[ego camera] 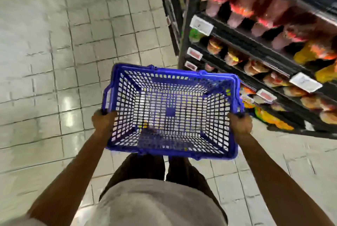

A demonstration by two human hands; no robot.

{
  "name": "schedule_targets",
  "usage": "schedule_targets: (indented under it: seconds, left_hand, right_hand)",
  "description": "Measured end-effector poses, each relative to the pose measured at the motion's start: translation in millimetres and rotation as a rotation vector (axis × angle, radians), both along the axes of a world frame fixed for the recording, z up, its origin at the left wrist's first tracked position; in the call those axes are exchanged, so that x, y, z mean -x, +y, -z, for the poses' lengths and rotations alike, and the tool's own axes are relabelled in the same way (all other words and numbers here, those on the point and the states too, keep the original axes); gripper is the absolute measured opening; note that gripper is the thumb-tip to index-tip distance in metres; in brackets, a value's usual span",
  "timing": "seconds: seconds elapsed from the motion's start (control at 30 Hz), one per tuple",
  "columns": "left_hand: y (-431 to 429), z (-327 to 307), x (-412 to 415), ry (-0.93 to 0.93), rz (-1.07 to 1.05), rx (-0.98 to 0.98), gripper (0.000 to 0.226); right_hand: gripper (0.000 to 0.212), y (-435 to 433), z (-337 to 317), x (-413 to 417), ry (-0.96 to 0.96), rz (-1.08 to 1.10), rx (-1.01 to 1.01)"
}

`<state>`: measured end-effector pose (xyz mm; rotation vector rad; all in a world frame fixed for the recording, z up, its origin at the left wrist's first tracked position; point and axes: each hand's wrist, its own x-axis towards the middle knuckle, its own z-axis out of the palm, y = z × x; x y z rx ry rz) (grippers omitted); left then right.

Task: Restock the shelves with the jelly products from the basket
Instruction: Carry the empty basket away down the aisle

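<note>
Both hands hold the basket in the head view, and this single view is smeared, so fine detail is lost. The left hand has its fingers curled over the left rim near the body-side corner, and the right hand is wrapped the same way round the right rim. The basket hangs level between them, in front of the person's legs and above the floor. Its mesh bottom and walls show only tiles through the holes, and no jelly can be made out inside. The jelly stands in rows on the shelves to the right, beyond the right hand and well apart from both grips. The basket's right corner sits near the lower shelf edge. White tags line the shelf fronts. With the basket apparently empty, the unloading step looks finished. The step in hand seems to be carrying the basket off, or checking the rows. Any next move probably calls for a steady two-handed carry clear of the shelf edge, or for freeing one hand to straighten the jelly.
</note>
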<state>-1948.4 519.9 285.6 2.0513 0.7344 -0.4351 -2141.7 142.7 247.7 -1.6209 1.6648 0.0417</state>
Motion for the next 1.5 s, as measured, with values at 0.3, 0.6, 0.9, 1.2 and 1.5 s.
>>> schedule_targets:
  seconds: [0.3, 0.6, 0.9, 1.2, 1.5]
  left_hand:
    - [168.2, -30.1, -22.0, -0.092, -0.526, 0.019, 0.015]
    - [295.8, -43.8, -116.8, -0.13, -0.92, 0.026, 0.018]
    - [368.5, -30.6, -271.8, -0.123, -1.191, 0.054, 0.015]
    - [425.9, -54.3, -425.4, -0.19, -1.464, 0.064, 0.021]
    - [545.2, -53.2, -538.7, -0.22, -1.674, 0.066, 0.016]
  right_hand:
    - [0.03, 110.5, -32.5, -203.3, -0.158, -0.407, 0.006]
    - [0.019, 268.9, -51.2, -446.1, -0.213, -0.65, -0.028]
    - [0.018, 385.2, -54.1, -692.7, -0.248, -0.847, -0.14]
    - [0.017, 521.7, -92.5, -944.8, -0.298, -1.124, -0.167]
    - [0.019, 711.3, -93.2, -1098.8, -0.277, -1.305, -0.212]
